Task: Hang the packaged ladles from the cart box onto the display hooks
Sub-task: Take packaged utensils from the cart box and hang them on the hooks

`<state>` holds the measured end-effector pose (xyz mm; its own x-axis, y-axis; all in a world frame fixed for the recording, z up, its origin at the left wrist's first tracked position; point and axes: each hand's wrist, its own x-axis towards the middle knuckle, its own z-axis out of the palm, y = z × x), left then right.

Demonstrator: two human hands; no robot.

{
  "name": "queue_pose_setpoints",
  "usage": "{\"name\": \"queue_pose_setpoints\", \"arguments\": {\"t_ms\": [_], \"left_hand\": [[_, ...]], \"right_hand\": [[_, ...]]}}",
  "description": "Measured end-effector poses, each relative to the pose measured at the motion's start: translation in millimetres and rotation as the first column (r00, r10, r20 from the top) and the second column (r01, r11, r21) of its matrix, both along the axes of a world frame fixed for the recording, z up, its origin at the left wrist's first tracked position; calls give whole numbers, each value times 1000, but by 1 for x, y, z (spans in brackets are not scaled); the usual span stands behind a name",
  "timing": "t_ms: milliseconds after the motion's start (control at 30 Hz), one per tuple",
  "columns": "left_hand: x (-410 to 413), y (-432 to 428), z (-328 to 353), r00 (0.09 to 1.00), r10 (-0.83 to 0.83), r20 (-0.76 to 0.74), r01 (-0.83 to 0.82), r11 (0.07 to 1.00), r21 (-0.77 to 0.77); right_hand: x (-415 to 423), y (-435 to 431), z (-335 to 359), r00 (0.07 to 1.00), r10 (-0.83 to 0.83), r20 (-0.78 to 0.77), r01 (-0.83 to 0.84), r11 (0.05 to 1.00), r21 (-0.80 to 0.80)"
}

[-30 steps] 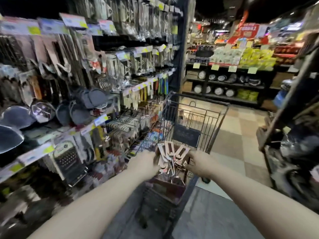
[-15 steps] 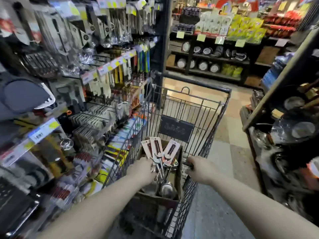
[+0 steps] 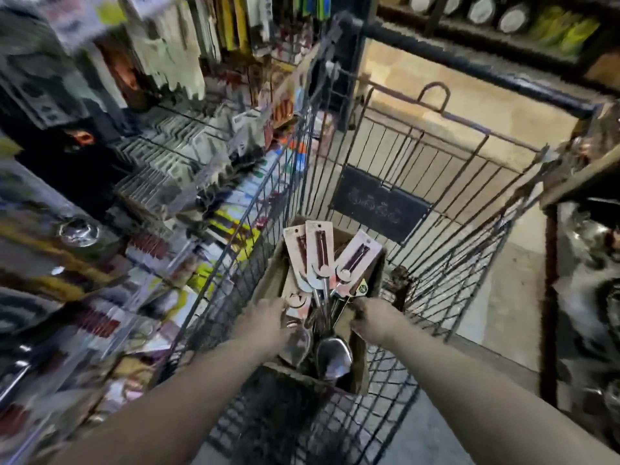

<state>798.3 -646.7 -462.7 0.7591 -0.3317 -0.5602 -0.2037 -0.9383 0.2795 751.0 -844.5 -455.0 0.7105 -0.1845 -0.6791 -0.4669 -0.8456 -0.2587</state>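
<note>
I'm looking down into the cart [image 3: 419, 182], and the box [image 3: 359, 360] sits at its near left corner. The ladles [image 3: 320, 260] stand in the box with their card backings fanned upward toward the cart's far wall and their steel bowls [image 3: 332, 359] down at the box's near end. My left hand [image 3: 268, 322] is reaching into the box's left side, fingers against the lowest card and the handles; I can't tell whether it has closed on anything. My right hand [image 3: 375, 317] is at the box's right edge, fingers curled toward the handles, and again the grip itself is hidden from me. Left of the cart, the display [image 3: 161, 156] of hanging packaged goods is badly blurred, so I can't pick out single hooks. A dark plate [image 3: 380, 204] hangs on the cart's far wall, beyond the box.
</note>
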Motion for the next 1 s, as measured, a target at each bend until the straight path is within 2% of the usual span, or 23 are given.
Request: {"name": "queue_pose_setpoints", "arguments": {"t_ms": [133, 267, 500, 600, 700, 800, 1000], "left_hand": [[10, -23, -44, 991, 100, -87, -100, 995, 12], [16, -39, -90, 952, 210, -222, -225, 973, -44], [26, -51, -147, 886, 319, -336, -352, 935, -39], [31, -65, -161, 842, 400, -362, -459, 884, -90], [36, -79, -169, 747, 506, -431, -619, 767, -172], [43, -91, -174, 664, 561, -494, -716, 667, -205], [50, -108, -186, 604, 606, -518, -775, 598, -205]], "right_hand": [[29, -13, -57, 997, 40, -64, -37, 998, 48], [50, -23, -114, 991, 58, -121, -43, 991, 123], [67, -24, -180, 975, -193, -113, 216, 942, 255], [70, -18, -196, 947, -308, -95, 322, 898, 300], [69, -17, -204, 908, -413, -66, 411, 851, 326], [65, -22, -207, 909, -417, -16, 391, 839, 379], [64, -45, -197, 873, -475, 113, 371, 795, 480]]}}
